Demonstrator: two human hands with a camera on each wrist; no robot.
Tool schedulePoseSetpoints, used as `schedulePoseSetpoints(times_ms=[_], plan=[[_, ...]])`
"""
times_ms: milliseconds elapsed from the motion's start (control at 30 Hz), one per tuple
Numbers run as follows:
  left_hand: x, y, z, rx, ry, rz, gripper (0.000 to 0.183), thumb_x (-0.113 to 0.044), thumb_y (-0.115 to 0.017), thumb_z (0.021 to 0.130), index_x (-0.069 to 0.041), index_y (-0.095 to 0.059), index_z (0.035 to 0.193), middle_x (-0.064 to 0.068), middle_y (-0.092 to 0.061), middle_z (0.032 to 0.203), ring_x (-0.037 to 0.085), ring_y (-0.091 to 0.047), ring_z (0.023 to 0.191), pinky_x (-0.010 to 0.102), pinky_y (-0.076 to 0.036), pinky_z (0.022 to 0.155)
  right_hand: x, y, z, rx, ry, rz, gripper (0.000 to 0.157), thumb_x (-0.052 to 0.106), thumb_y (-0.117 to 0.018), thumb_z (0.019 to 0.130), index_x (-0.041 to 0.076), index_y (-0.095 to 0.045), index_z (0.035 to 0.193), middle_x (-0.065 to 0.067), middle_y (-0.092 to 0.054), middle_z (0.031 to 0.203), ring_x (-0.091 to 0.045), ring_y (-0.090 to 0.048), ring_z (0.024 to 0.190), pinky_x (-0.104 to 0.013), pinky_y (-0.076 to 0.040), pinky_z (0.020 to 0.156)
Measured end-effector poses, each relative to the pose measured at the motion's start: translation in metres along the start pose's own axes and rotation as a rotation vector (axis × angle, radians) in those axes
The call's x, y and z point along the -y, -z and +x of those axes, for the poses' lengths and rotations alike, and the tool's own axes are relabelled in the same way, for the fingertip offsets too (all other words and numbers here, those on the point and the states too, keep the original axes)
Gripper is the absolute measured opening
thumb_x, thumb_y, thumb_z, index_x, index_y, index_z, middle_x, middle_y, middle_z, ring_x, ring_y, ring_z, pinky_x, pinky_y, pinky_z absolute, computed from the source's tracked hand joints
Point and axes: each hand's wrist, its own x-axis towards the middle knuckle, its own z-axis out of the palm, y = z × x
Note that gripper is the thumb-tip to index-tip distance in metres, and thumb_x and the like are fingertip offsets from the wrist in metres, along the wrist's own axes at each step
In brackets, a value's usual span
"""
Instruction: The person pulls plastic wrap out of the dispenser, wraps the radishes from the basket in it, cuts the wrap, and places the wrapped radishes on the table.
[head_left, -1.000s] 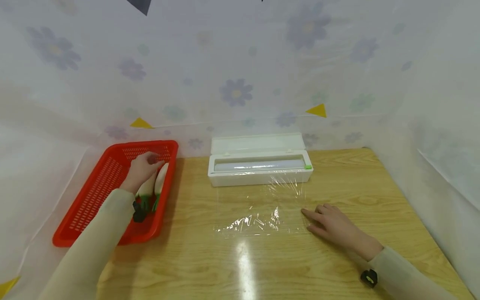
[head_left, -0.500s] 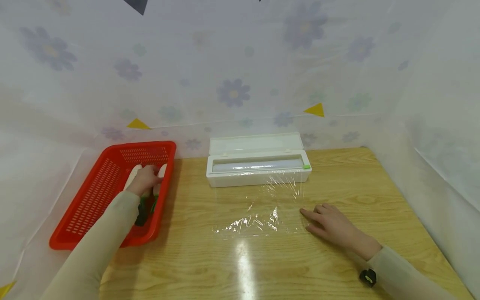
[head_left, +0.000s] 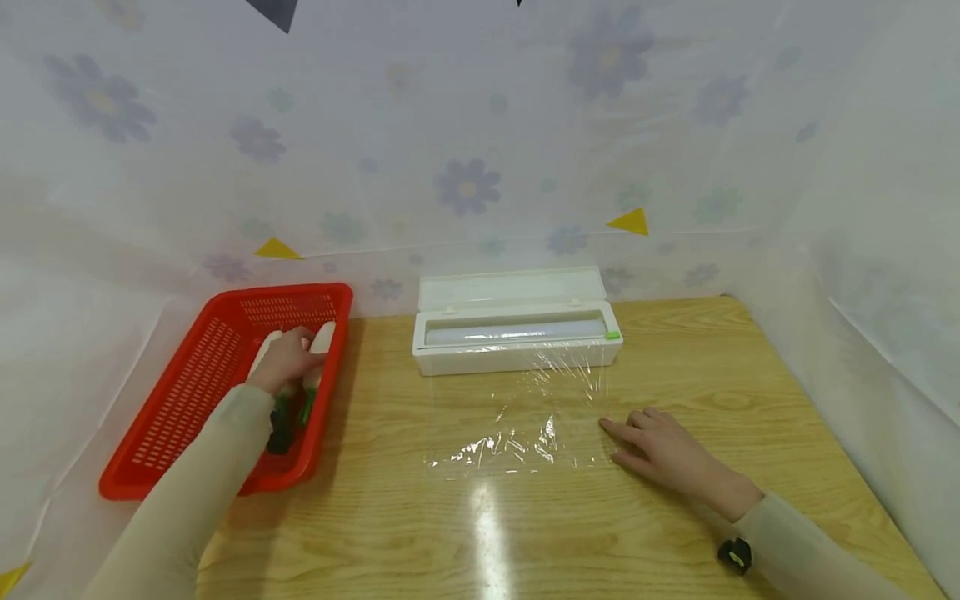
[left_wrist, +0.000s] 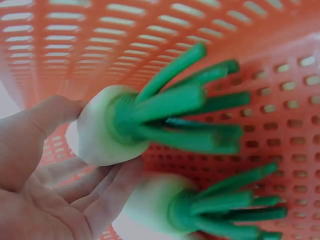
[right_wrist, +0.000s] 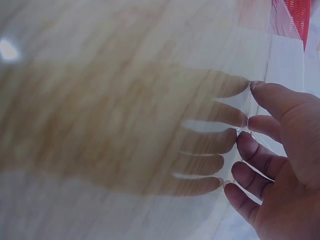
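Observation:
My left hand (head_left: 288,361) is down inside the red basket (head_left: 347,310) and grips a white radish with green stems (left_wrist: 97,127), thumb on one side and fingers on the other. In the head view that radish lies along the basket's right wall, partly covered by the hand. A second radish (left_wrist: 150,205) lies beside it, close to the backs of my fingers. My right hand (head_left: 660,454) rests its fingertips on the table (head_left: 675,350), at the right edge of a sheet of cling film (head_left: 517,417). Nothing is held in it; its fingers are spread loosely in the right wrist view.
Behind the sheet stands a white cling film box (head_left: 517,360), lid (head_left: 513,287) up, with the roll (head_left: 517,331) inside and a green cutter slide (head_left: 613,335) at its right end. A flowered curtain (head_left: 472,125) closes off the back and sides.
My left hand has moved lower into the basket and closed round the right-hand radish, which has shifted slightly. The right hand and the cling film have stayed put.

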Motion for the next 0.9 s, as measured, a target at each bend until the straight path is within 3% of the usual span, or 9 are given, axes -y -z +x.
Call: schedulePoseSetpoints(times_ms=[133,400,633,733,900], plan=[[0.001,0.01,-0.006,-0.048,-0.012,-0.015,0.072,-0.039,-0.066,0.099,0.013,-0.043,0.143,0.037,-0.053,0.136,0.045,-0.058,0.112,0.056,-0.052,0.093,0.0,0.001,0.001,0.012,-0.005,0.0,0.05,0.029,-0.081,0.09,0.009,-0.07,0.135,0.013,-0.05,0.087,-0.005,-0.038,0.077,-0.032,-0.039,0.069],[-0.006,0.033,-0.024,-0.103,-0.017,-0.136,0.079,-0.045,-0.064,0.102,0.006,-0.034,0.154,0.038,-0.047,0.144,0.051,-0.055,0.124,0.057,-0.054,0.092,-0.001,0.002,0.003,0.009,0.007,0.008,0.05,0.027,-0.082,0.09,0.008,-0.07,0.134,0.013,-0.052,0.087,-0.004,-0.038,0.076,-0.031,-0.038,0.069],[-0.017,0.049,-0.041,-0.203,-0.035,-0.208,0.078,-0.046,-0.064,0.102,0.003,-0.035,0.156,0.034,-0.051,0.142,0.048,-0.056,0.122,0.057,-0.055,0.093,-0.002,0.002,0.005,0.013,0.0,0.004,0.05,0.027,-0.081,0.09,0.008,-0.07,0.134,0.013,-0.051,0.087,-0.005,-0.039,0.076,-0.031,-0.038,0.069],[-0.028,0.054,-0.048,-0.253,-0.055,-0.21,0.075,-0.044,-0.065,0.102,0.0,-0.037,0.156,0.033,-0.054,0.14,0.047,-0.058,0.119,0.058,-0.056,0.092,-0.003,0.002,0.005,0.011,0.004,0.005,0.05,0.027,-0.081,0.09,0.008,-0.071,0.134,0.013,-0.052,0.087,-0.005,-0.039,0.076,-0.03,-0.037,0.069],[-0.051,0.056,-0.058,-0.265,-0.105,-0.183,0.072,-0.042,-0.067,0.101,-0.006,-0.04,0.156,0.031,-0.059,0.136,0.045,-0.062,0.114,0.056,-0.058,0.088,-0.005,0.001,0.003,0.011,-0.002,0.012,0.05,0.027,-0.081,0.09,0.008,-0.07,0.135,0.012,-0.052,0.088,-0.005,-0.039,0.077,-0.031,-0.038,0.069]])
